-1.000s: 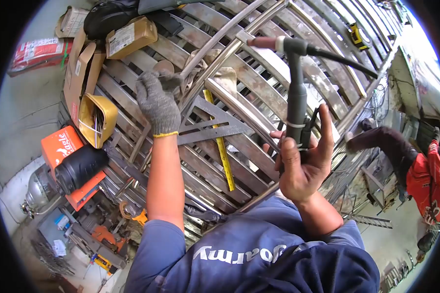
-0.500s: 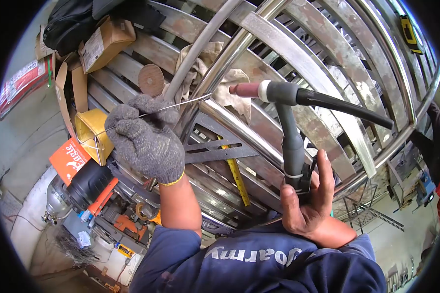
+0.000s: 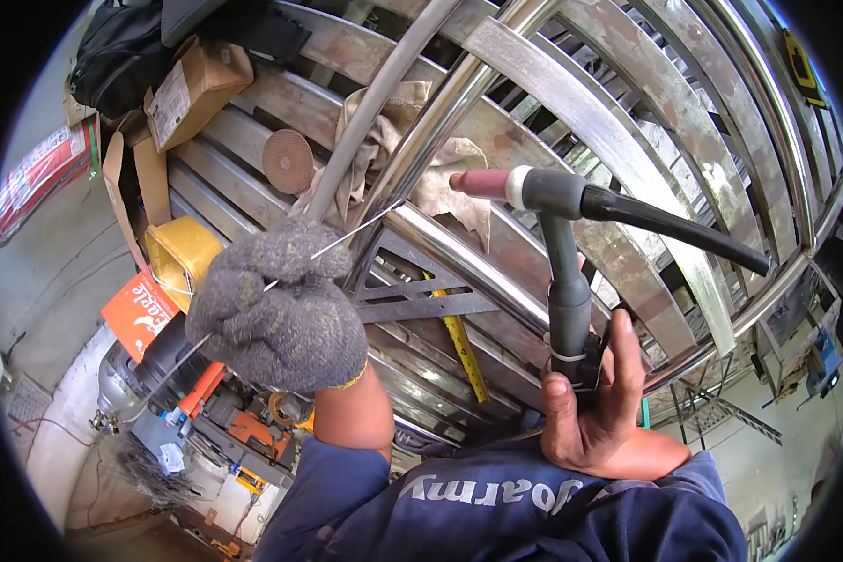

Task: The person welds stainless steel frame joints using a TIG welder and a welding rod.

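My left hand (image 3: 276, 304), in a grey knit glove, is closed around a thin filler rod (image 3: 351, 231). The rod's tip reaches the end of a polished steel tube (image 3: 473, 260), near where it meets another tube (image 3: 445, 117). My bare right hand (image 3: 598, 412) grips a TIG welding torch (image 3: 567, 300) by its dark handle. The torch's pink ceramic cup (image 3: 482, 183) points left, a short way right of the rod tip and apart from it. A black slotted triangular square (image 3: 421, 295) lies in the corner below the tube.
Metal slats (image 3: 328, 98) lie under the tube frame. On them are a cloth (image 3: 459, 183), a brown abrasive disc (image 3: 288, 161), a yellow tape rule (image 3: 464, 351), a cardboard box (image 3: 197, 89) and a yellow container (image 3: 183, 253). A gas cylinder (image 3: 126, 384) stands at lower left.
My left hand has turned and moved slightly down, so the rod now slopes more steeply. The torch has shifted slightly right in view. Both hands keep their holds.
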Action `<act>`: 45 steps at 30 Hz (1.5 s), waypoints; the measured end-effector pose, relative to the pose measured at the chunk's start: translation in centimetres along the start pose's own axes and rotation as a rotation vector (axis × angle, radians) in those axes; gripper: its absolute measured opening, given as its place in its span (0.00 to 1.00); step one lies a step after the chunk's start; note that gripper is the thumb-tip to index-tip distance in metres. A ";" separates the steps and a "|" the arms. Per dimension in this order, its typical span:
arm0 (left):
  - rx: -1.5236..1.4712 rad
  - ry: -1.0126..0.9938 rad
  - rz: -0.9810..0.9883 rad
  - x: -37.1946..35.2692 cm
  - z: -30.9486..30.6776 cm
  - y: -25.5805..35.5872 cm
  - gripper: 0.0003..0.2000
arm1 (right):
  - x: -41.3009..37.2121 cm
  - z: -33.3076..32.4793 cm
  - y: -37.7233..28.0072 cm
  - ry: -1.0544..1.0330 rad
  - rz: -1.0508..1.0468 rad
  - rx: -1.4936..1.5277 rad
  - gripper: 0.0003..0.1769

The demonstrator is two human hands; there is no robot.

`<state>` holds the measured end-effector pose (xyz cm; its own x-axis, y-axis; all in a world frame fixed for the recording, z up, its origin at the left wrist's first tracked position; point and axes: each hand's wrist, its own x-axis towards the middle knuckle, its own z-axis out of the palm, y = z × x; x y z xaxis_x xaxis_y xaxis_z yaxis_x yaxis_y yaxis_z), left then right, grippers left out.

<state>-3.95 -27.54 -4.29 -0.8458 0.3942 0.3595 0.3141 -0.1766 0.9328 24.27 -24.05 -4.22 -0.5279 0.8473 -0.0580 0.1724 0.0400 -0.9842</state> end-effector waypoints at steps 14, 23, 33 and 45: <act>0.311 -0.019 0.030 0.9 2.0 0.8 0.20 | 0.8 0.8 -0.8 0.026 0.042 0.065 0.41; 0.383 -0.027 0.038 1.0 2.5 1.0 0.22 | 1.4 0.8 -1.5 -0.022 0.118 0.040 0.39; 0.216 -0.084 0.028 1.2 1.5 0.4 0.20 | 1.7 1.3 -1.4 -0.020 0.048 -0.027 0.39; 0.153 -0.126 0.010 1.3 0.4 0.1 0.19 | 1.7 1.5 -1.2 -0.041 -0.008 -0.079 0.40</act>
<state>-4.88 -26.68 -3.76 -0.7846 0.5045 0.3603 0.3924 -0.0459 0.9187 21.94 -23.46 -3.36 -0.5625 0.8247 -0.0585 0.2321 0.0896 -0.9686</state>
